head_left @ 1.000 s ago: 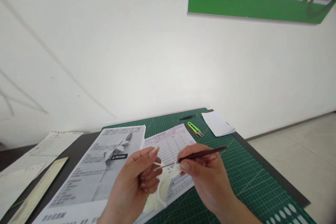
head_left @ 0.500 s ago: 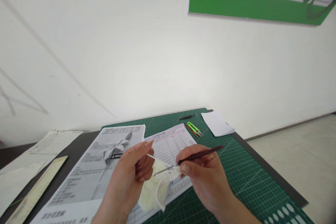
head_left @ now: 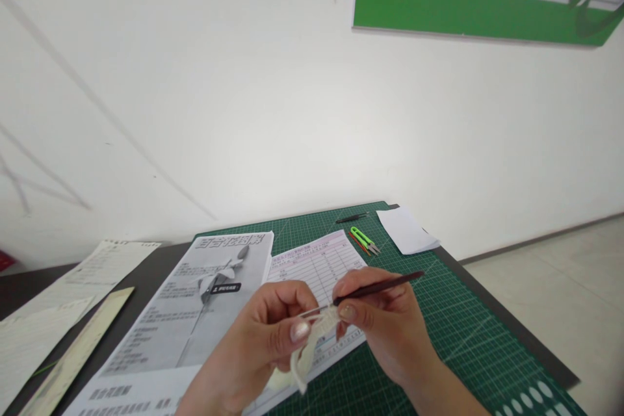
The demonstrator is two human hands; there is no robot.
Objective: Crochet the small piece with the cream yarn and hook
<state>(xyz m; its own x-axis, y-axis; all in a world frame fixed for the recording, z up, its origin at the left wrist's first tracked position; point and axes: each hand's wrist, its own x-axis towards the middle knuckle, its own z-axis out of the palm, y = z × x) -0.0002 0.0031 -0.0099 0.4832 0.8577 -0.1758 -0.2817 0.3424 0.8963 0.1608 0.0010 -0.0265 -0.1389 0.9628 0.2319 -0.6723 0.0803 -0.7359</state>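
My right hand is closed round the dark handle of a crochet hook, whose thin metal shaft points left. A small strip of cream crochet work hangs at the shaft, beside my right fingertips, with a thick loose end curving down. My left hand is closed near the hook's tip, thumb and forefinger pinching the pale yarn. The exact grip there is partly hidden. Below my left hand shows a bit of the pale yellow yarn bundle, mostly covered.
A printed sheet with a flower picture and a ruled form lie on the green cutting mat. Green thread snips, black tweezers and white paper lie behind. A ruler rests at left.
My left hand has come down and right, from holding the yarn out taut to pinching close by the hook's tip. It now covers most of the yarn bundle. My right hand has barely moved.
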